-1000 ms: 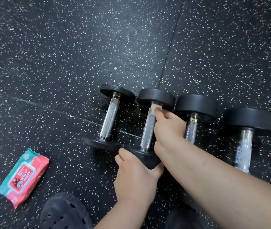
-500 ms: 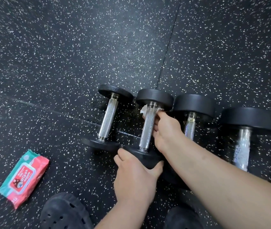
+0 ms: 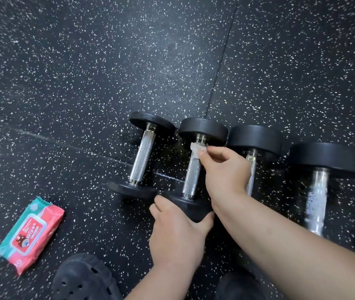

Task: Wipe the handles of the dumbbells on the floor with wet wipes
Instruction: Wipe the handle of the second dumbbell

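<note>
Several black dumbbells with knurled steel handles lie side by side on the floor. My right hand point(image 3: 224, 169) pinches a small white wet wipe point(image 3: 196, 150) against the far end of the second dumbbell's handle point(image 3: 192, 172), just under its far weight point(image 3: 203, 129). My left hand point(image 3: 177, 230) grips that dumbbell's near weight point(image 3: 183, 202) from above. The leftmost dumbbell point(image 3: 142, 158) lies untouched beside it. My right forearm hides part of the third dumbbell point(image 3: 255, 138). The fourth dumbbell point(image 3: 317, 191) lies at the right.
A red and teal pack of wipes point(image 3: 31, 233) lies on the speckled black rubber floor point(image 3: 107, 61) at the lower left. A black perforated clog point(image 3: 83, 278) shows at the bottom edge, beside my left forearm.
My right hand has shifted on the second handle and now holds the wipe at its far end with the fingers more spread. My left hand stays on the near weight.
</note>
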Demonstrator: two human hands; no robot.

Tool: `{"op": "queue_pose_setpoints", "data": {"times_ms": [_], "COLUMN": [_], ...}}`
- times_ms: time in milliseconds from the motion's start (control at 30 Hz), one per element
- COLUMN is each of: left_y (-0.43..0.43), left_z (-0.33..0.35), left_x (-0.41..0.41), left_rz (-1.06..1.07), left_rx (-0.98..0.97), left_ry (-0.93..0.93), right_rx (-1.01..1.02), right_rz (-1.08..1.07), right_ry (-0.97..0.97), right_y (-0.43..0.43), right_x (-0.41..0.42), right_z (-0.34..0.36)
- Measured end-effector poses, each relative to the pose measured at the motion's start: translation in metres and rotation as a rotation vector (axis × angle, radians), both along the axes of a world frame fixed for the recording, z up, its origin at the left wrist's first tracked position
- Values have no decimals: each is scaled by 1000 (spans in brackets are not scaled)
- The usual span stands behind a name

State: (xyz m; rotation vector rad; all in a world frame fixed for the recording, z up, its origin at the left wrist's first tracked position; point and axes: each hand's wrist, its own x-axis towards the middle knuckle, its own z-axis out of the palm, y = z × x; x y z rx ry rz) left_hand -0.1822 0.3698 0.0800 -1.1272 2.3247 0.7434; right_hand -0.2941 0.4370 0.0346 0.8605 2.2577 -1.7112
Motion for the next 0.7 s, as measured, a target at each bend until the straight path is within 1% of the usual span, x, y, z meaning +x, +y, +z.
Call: {"op": "queue_pose_setpoints", "data": {"times_ms": [67,167,333,433,500,700], "left_y": [-1,0,-1,-1,0,0], "left_z": [0,-1,0,1,1,2], "left_x": [0,0,-1,-1,0,-1], "left_rz": [4,-7,-15,-11,-5,-18], "left_rx": [2,-15,-15,-11,-9,-11], "left_ry": [9,5,-5,-3,5,-4], "right_rx": [110,283,521,574,581,697], "right_rz": [151,361,654,831,897,955], "right_ry": [108,337,573,689,712,791], "right_y": [5,12,20,27,29,32], "right_x": [2,1,-3,4,7,-3], "right_z": [1,0,-5,-9,-10,-18]}}
